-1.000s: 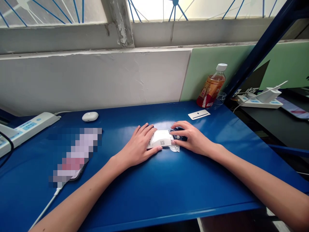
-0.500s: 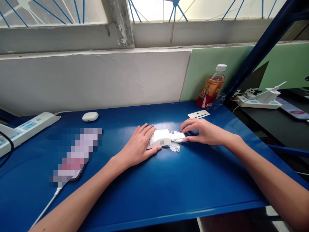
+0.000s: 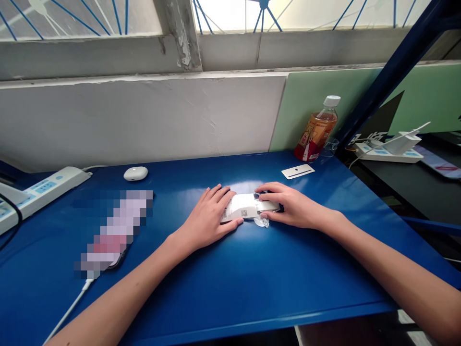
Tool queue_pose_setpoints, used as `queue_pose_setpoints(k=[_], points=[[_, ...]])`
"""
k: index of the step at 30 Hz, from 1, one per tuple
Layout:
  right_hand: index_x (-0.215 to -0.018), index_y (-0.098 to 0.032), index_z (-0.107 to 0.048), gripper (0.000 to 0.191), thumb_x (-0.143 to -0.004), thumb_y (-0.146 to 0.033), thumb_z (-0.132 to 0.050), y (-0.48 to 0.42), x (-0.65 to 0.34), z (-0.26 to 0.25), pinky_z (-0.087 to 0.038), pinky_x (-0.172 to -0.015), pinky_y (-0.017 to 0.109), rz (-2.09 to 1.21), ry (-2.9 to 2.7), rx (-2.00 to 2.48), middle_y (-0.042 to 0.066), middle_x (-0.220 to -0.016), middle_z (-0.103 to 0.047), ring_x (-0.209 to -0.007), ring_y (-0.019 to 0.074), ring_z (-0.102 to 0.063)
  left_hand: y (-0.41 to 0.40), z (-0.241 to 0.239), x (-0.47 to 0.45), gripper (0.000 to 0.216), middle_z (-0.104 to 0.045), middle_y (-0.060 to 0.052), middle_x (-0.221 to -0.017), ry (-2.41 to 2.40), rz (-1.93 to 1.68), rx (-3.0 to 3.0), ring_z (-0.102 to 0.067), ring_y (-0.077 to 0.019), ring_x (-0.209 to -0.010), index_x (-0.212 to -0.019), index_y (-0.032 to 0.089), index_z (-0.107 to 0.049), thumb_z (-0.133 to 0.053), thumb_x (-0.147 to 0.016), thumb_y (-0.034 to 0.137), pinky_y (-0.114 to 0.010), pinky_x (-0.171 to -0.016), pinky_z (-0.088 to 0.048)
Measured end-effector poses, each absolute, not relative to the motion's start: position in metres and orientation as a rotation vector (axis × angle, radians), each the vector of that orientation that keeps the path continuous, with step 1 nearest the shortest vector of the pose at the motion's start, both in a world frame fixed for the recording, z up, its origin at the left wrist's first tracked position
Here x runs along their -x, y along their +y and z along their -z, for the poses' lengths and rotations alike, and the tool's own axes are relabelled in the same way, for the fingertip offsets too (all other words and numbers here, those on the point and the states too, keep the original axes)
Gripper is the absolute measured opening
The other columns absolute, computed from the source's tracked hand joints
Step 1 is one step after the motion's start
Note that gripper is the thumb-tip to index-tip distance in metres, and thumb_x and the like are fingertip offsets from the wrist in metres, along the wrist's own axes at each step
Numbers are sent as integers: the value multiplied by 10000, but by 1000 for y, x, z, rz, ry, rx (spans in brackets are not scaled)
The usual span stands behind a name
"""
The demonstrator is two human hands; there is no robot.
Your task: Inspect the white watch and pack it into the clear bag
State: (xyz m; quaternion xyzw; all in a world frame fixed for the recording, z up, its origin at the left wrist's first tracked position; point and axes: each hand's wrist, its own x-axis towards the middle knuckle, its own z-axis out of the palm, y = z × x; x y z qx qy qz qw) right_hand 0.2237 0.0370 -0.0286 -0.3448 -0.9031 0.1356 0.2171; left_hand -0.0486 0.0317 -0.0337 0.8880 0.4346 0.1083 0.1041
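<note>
While a power strip (image 3: 59,184) lies far out at nine o'clock from the box (image 3: 245,206), a phone (image 3: 120,221) with a white cable (image 3: 69,303) at its near end rests closer in, a little below nine; a white case (image 3: 136,173) sits between nine and ten; the left hand (image 3: 211,214) covers the box's nine o'clock end on the blue desk (image 3: 216,293), its fingers near together on top and its thumb along the near edge, clamped on the box; clear plastic (image 3: 260,222) shows at four o'clock; a white piece (image 3: 268,205) sticks out at three, under the right hand (image 3: 288,204), whose fingers are curved and slightly apart, though whether they grip it I cannot tell; a card (image 3: 298,171) and, beyond it, a bottle (image 3: 315,137) stand toward two; a second strip (image 3: 389,153) lies farthest, between two and three.
</note>
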Motion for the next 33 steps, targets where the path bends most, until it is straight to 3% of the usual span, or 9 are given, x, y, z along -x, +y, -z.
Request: queue_pose_setpoints(k=[4,10,15,20,23,26,29,33], points=[[-1009,-194,-719,172,-873,-272,-647,41,-234,21,-497,-988,487,-203,-2560,914,141,-1281,-659,-1220,334,-583,31,31,46,617,-446,-157,-1517,1319,-305,-2604,-306,-378,-1453,-1387,175,-497,-511,-930,589,-570,-1178,-239],[-1034,-182,-713,235,-900,-335,-594,46,-253,8,-516,-741,373,-157,-2558,1082,101,-966,-753,-846,259,-696,32,31,46,589,-459,-135,-1509,1317,-324,-2566,-309,-369,-1454,-1363,204,-514,-541,-913,583,-577,-1178,-235],[-942,-218,-724,220,-897,-393,-598,46,-255,8,-484,-679,352,-154,-2345,1128,67,-862,-755,-756,239,-688,33,33,48,609,-450,-141,-1514,1303,-336,-2553,-290,-370,-1462,-1379,209,-504,-525,-913,600,-584,-1177,-231],[-658,-223,-646,333,-787,-519,-729,45,-248,12,-413,-530,314,-510,-1830,1138,19,-618,-638,-556,179,-565,33,33,46,630,-434,-149,-1521,1324,-321,-2561,-292,-387,-1457,-1385,203,-506,-532,-898,602,-588,-1177,-228],[-630,-218,-617,446,-724,-637,-737,48,-244,16,-399,-482,303,-852,-1525,1096,4,-565,-560,-507,161,-510,32,28,44,635,-433,-165,-1519,1329,-277,-2572,-293,-406,-1452,-1375,186,-515,-540,-885,590,-595,-1163,-251],[-650,-213,-608,517,-656,-712,-744,52,-241,21,-460,-502,319,-1164,-1334,1032,3,-579,-550,-512,162,-523,33,16,40,650,-451,-194,-1500,1309,-201,-2618,-335,-427,-1426,-1348,150,-537,-532,-878,598,-579,-1126,-319],[-659,-219,-587,497,-711,-698,-712,55,-239,24,-516,-560,336,-1343,-1226,983,1,-597,-540,-527,157,-528,36,2,34,741,-515,-190,-1449,1301,-121,-2582,-449,-412,-1353,-1346,142,-541,-429,-891,716,-546,-1080,-382],[-691,-241,-543,436,-827,-649,-609,54,-238,20,-551,-594,351,-1436,-1123,974,12,-642,-533,-572,178,-543,39,1,25,729,-422,-185,-1531,1384,-204,-2488,-343,-354,-1442,-1456,105,-430,-192,-1005,624,-527,-1145,-302]])
